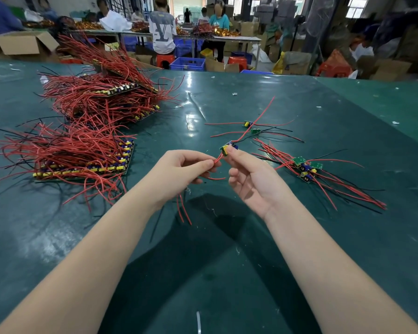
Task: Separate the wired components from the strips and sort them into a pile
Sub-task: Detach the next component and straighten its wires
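Hands meet mid-frame above green table (251, 273). Left hand (179, 174) pinches red wires (216, 161) between thumb and fingertips, more red leads hanging below it. Right hand (253, 179) pinches small wired component (228, 148) at fingertips, lifted off table. Separated components pile (305, 168) near right; two loose components (251, 127) beyond. Uncut strips (82, 162) stacked left, further stack (101, 97) behind.

Green table (251, 273); beyond, blue crate (187, 63), cardboard box (22, 44), perhaps red stools (165, 60).
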